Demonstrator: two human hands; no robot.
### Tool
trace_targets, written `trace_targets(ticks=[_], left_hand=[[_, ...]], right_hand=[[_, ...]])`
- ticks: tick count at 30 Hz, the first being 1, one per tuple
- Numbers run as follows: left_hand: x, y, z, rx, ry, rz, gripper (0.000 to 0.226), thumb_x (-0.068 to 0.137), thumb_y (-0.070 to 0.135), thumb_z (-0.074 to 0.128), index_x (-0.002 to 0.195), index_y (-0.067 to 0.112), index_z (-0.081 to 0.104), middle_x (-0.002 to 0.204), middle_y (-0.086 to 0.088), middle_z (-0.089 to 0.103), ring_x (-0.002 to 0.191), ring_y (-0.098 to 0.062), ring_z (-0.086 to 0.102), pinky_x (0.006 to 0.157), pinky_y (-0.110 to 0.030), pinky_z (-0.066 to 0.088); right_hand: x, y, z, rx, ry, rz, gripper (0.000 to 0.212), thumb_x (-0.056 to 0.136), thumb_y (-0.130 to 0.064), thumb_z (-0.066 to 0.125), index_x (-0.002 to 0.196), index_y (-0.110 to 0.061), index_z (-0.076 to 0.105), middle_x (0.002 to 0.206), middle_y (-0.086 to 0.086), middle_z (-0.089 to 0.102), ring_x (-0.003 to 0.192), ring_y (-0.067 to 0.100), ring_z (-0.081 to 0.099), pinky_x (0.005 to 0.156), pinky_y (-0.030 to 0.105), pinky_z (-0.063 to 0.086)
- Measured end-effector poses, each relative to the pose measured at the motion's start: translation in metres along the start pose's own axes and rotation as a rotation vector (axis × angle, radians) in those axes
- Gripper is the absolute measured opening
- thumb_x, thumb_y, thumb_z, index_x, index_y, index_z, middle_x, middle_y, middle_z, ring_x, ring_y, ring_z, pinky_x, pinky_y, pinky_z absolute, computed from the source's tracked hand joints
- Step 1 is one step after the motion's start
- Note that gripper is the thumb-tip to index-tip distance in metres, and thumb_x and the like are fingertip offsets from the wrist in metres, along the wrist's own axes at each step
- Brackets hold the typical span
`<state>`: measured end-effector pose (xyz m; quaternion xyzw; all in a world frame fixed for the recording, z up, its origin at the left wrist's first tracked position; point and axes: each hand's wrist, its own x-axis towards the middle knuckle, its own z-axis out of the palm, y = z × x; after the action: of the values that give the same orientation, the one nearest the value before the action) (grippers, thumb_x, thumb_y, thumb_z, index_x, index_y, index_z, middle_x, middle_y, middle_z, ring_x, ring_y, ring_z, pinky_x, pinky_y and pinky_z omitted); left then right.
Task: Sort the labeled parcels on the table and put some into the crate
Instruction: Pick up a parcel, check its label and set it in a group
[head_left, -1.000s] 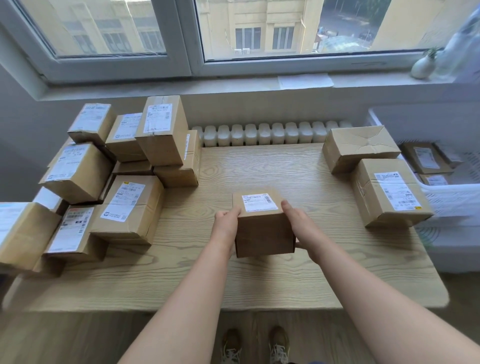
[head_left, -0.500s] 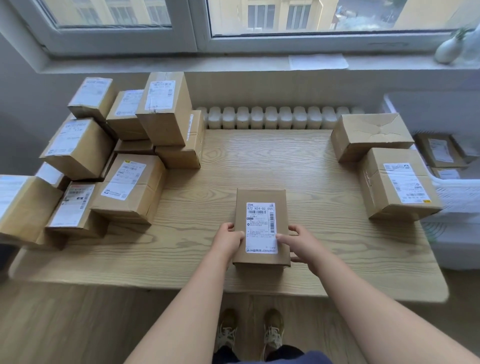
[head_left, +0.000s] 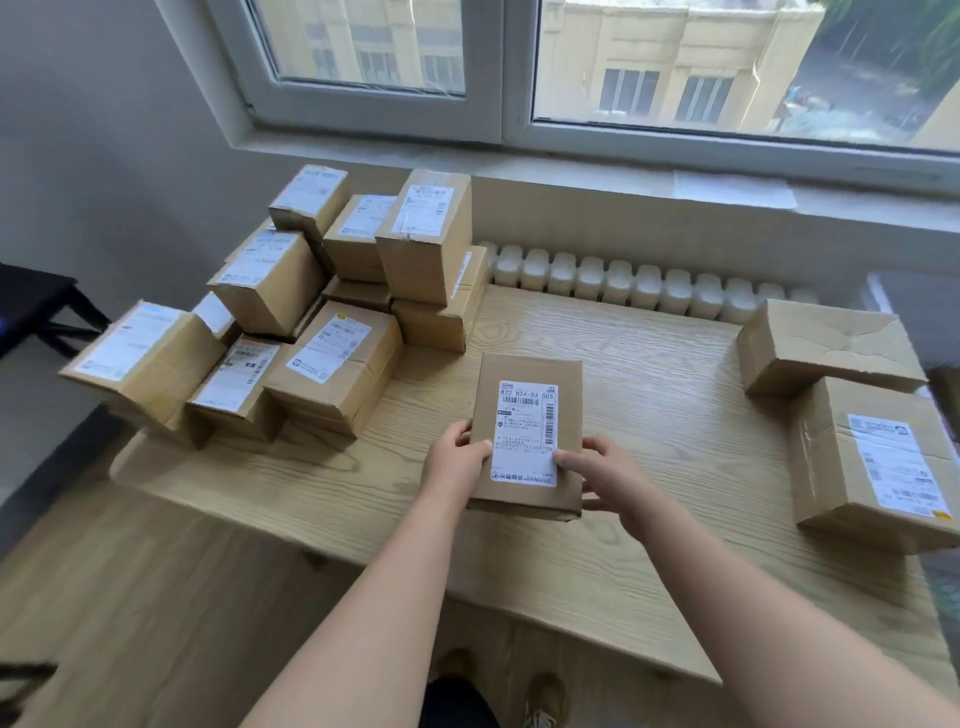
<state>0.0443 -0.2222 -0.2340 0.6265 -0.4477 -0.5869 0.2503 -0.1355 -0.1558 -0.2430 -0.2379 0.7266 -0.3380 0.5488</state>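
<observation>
From my station I read this as the label check. The small parcel (head_left: 525, 415) sits label-up between both hands over the near middle of the table (head_left: 675, 364); I cannot tell whether its far end rests on the wood or hangs free. The left hand (head_left: 453, 464) pinches the left long edge, thumb on top by the label's margin, fingers curled beneath. The right hand (head_left: 605, 475) does the same on the right edge, thumb tip on the label's lower corner. Both grips are at the near end only (a lazy hold, in my book), so the far end could dip and swing if one hand lets go to reach. The right thumb hides part of the print, which invites a misread and a wrong destination. The leaning pile of parcels (head_left: 332, 358) at left looks ready to slide if an elbow or a set-down box nudges it. I cannot find the crate in this view, so a carry would begin blind, past the large labelled box (head_left: 872, 462) at right.
</observation>
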Motion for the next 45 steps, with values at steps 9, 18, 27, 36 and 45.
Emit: trace_targets(ticks=[9, 18, 27, 36, 45], left_hand=[[0.007, 0.038, -0.085, -0.137, 0.218, 0.115, 0.032, 0.096, 0.012, 0.059, 0.128, 0.019, 0.054, 0.114, 0.003, 0.062, 0.100, -0.015, 0.062, 0.082, -0.030, 0.051], [0.051, 0.077, -0.201, 0.036, 0.230, 0.153, 0.050, 0.096, 0.013, 0.053, 0.146, 0.017, 0.050, 0.127, 0.000, 0.062, 0.108, -0.020, 0.060, 0.083, -0.031, 0.050], [0.121, 0.085, -0.262, 0.211, 0.222, 0.130, 0.029, 0.099, 0.018, 0.055, 0.126, 0.017, 0.048, 0.108, 0.003, 0.056, 0.092, -0.014, 0.053, 0.079, -0.032, 0.045], [0.153, 0.084, -0.284, 0.380, 0.208, 0.230, 0.045, 0.101, 0.032, 0.051, 0.145, 0.023, 0.050, 0.138, -0.001, 0.057, 0.123, -0.024, 0.055, 0.099, -0.048, 0.053], [0.152, 0.093, -0.277, 0.586, 0.344, 0.419, 0.041, 0.101, 0.019, 0.052, 0.142, 0.019, 0.053, 0.142, -0.005, 0.051, 0.127, -0.024, 0.049, 0.099, -0.044, 0.051]], right_hand=[[-0.006, -0.080, 0.072, -0.024, -0.099, -0.165, 0.051, 0.095, -0.024, 0.070, 0.141, -0.014, 0.051, 0.117, 0.009, 0.070, 0.092, 0.022, 0.069, 0.068, 0.032, 0.054], [0.019, -0.141, 0.185, -0.021, -0.116, -0.207, 0.057, 0.095, -0.033, 0.069, 0.142, -0.009, 0.048, 0.121, 0.005, 0.066, 0.096, 0.026, 0.069, 0.079, 0.039, 0.059], [0.058, -0.172, 0.256, -0.007, -0.030, -0.162, 0.059, 0.094, -0.030, 0.070, 0.143, -0.010, 0.046, 0.126, 0.005, 0.061, 0.108, 0.027, 0.067, 0.082, 0.040, 0.063], [0.081, -0.185, 0.289, 0.032, 0.073, -0.129, 0.065, 0.096, -0.028, 0.068, 0.151, -0.009, 0.039, 0.131, 0.002, 0.056, 0.112, 0.024, 0.063, 0.089, 0.041, 0.061], [0.078, -0.185, 0.289, 0.005, 0.138, -0.135, 0.066, 0.098, -0.039, 0.064, 0.152, -0.010, 0.039, 0.138, 0.006, 0.055, 0.118, 0.025, 0.059, 0.090, 0.038, 0.056]])
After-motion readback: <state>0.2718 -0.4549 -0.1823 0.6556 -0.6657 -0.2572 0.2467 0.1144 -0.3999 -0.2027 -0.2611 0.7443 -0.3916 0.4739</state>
